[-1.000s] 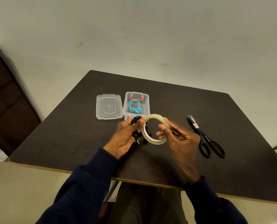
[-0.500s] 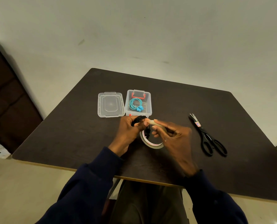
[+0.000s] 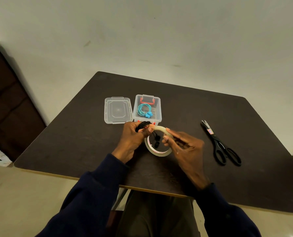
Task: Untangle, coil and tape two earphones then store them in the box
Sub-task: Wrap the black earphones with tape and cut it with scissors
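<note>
Drawn back rightward, my right grip pinches the translucent round tape roll. My left grip holds the black coiled earphone, likely limp and light, across its bundle.

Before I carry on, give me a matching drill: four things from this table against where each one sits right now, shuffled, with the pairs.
Things:
1 blue earphones
2 black earphones
3 tape
4 lid

Places:
A on the table, left of the box
B gripped in the left hand
C inside the box
D pinched by the right hand

Pairs: 1-C, 2-B, 3-D, 4-A
</note>
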Motion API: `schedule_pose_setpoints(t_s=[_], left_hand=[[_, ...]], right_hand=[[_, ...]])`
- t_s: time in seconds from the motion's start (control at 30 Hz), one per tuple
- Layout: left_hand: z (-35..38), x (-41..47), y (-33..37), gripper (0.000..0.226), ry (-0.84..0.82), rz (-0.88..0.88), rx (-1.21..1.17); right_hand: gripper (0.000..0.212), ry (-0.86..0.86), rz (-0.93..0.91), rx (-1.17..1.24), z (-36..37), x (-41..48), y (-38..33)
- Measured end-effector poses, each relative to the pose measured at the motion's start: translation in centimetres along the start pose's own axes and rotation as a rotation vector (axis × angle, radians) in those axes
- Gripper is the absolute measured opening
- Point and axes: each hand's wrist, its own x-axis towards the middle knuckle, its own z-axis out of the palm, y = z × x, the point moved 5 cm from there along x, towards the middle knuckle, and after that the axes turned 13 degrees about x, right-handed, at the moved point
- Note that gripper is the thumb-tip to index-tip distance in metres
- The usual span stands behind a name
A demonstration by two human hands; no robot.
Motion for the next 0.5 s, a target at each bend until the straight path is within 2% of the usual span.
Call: schedule_pose_setpoints(t_s=[0.2,0.5], left_hand=[[0.5,-0.2,-0.5,0.012,0.024,-0.085,-0.07],[0.5,-0.1,-0.2,0.008,0.038,-0.092,-0.076]], right_hand=[[0.029,0.088,-0.055,0.014,-0.5,0.7,0.1],[0.029,0.006,-0.128,-0.132,-0.9,1.1,-0.3]])
